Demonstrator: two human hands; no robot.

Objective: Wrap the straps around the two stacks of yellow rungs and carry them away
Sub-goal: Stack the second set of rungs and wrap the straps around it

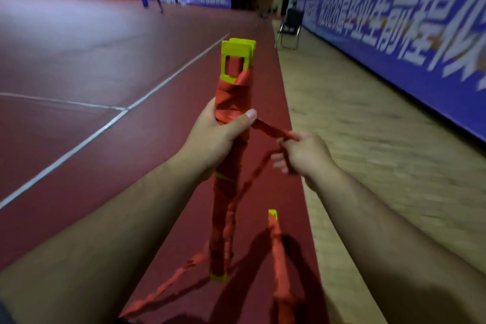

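Mid-view, bundled stack of flat yellow plastic rungs (238, 60): standing upright over the dark red sports floor (79, 81), showing yellow only at its top and bottom ends; lower end close to the floor, contact impossible to tell.
Red fabric strap (268, 129): winding around most of the stack, stretching from the wrap out to the right, trailing loose down to the floor.
Left hand (218, 134): holding the wrapped stack below its top, grip curling around it, thumb pressing across the front.
Right hand (302, 155): pinching the strap's free length just beside the stack, grip narrow around it.
Second strap-wrapped stack of yellow rungs (278, 250): lying blurred at lower right, yellow tip pointing away.
Pale wooden floor strip (368, 139): running along the right.
Blue banner with white lettering (420, 34): lining the right wall.
Dark folding chair (289, 29): standing by the banner, far ahead.
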